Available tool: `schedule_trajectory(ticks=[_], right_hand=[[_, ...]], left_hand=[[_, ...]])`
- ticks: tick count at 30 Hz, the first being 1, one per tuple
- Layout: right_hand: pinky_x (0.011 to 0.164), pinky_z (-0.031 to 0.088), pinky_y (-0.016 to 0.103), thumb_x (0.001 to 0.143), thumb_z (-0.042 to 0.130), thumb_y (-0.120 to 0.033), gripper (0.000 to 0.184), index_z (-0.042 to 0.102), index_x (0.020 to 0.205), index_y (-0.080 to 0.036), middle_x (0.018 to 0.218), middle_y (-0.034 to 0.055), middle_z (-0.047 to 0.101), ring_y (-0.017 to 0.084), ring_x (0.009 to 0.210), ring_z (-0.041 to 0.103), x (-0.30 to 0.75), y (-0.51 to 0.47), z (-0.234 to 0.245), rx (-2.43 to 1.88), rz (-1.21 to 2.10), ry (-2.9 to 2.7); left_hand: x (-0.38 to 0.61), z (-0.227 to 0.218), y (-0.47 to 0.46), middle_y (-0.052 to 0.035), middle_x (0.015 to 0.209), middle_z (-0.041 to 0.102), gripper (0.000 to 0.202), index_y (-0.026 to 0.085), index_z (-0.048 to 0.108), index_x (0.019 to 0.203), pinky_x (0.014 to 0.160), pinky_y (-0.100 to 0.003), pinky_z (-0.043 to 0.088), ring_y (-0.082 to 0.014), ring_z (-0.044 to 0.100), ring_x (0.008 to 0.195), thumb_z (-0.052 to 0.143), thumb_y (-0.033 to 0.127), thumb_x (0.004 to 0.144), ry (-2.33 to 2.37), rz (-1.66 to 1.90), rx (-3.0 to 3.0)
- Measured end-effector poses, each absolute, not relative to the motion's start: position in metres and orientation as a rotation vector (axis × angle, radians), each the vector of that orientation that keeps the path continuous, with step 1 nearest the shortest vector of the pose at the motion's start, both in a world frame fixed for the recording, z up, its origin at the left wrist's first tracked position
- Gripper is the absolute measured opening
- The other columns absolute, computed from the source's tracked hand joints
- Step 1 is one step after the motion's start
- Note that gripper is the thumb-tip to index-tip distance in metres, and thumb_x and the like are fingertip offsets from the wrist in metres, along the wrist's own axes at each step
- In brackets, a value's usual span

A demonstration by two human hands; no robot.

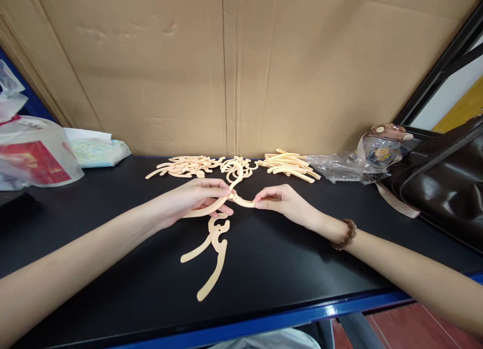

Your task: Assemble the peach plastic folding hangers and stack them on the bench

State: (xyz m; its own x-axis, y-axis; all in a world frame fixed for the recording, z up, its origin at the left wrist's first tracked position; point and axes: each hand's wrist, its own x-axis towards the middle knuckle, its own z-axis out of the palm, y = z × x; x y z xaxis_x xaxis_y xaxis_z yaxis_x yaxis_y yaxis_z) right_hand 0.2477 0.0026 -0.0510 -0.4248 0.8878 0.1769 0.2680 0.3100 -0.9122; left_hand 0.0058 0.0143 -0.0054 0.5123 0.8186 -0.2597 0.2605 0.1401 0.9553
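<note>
Above the table, both hands hold a cream plastic folding clothes hanger (211,208), with its hook (238,174) pointing up and away. My left hand (192,195) pinches it near the joint where the hook and arms meet. One curved arm of the hanger runs back under that hand. With thumb and fingers, my right hand (281,203) grips the end of the other, shorter-looking arm (245,203). Just in front, two loose hanger pieces (215,273) with curved arms and notched heads lie on the black table, partly overlapping.
Along the cardboard wall (151,77) lie a pile of notched hanger arms (188,165), a pile of hooks (245,170) and a pile of slim curved strips (289,164). Plastic bags (37,153) stand left. A clear bottle (383,148) and dark bag (445,178) are right.
</note>
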Motion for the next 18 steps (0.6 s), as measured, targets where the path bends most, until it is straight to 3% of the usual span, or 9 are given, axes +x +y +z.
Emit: schedule_trajectory(ticks=[8,14,18], right_hand=[[0.082,0.049,0.030,0.076,0.070,-0.029,0.013,0.073,0.082,-0.017,0.083,0.0010,0.072,0.016,0.082,0.065,0.2471,0.0001,-0.0492,-1.083,1.099,-1.841],[0.080,0.049,0.031,0.074,0.072,-0.032,0.016,0.074,0.082,-0.018,0.082,0.0019,0.073,0.017,0.081,0.066,0.2492,0.0020,-0.0531,-1.050,1.129,-1.856],[0.080,0.050,0.032,0.073,0.073,-0.033,0.018,0.074,0.082,-0.018,0.082,0.0022,0.073,0.018,0.080,0.066,0.2491,0.0033,-0.0549,-1.030,1.129,-1.870]], left_hand=[[0.0048,-0.0046,0.0168,-0.0053,0.092,0.074,0.042,0.025,0.069,0.112,0.081,-0.029,0.056,-0.0225,0.071,0.089,0.071,0.044,0.075,1.035,0.494,1.444],[0.0006,-0.0039,0.0198,-0.0064,0.079,0.075,0.043,0.025,0.071,0.110,0.070,-0.026,0.056,-0.0208,0.071,0.082,0.071,0.047,0.073,1.032,0.367,1.518],[-0.0018,-0.0045,0.0219,-0.0075,0.088,0.074,0.043,0.026,0.071,0.108,0.064,-0.027,0.055,-0.0235,0.070,0.084,0.069,0.051,0.074,1.019,0.326,1.560]])
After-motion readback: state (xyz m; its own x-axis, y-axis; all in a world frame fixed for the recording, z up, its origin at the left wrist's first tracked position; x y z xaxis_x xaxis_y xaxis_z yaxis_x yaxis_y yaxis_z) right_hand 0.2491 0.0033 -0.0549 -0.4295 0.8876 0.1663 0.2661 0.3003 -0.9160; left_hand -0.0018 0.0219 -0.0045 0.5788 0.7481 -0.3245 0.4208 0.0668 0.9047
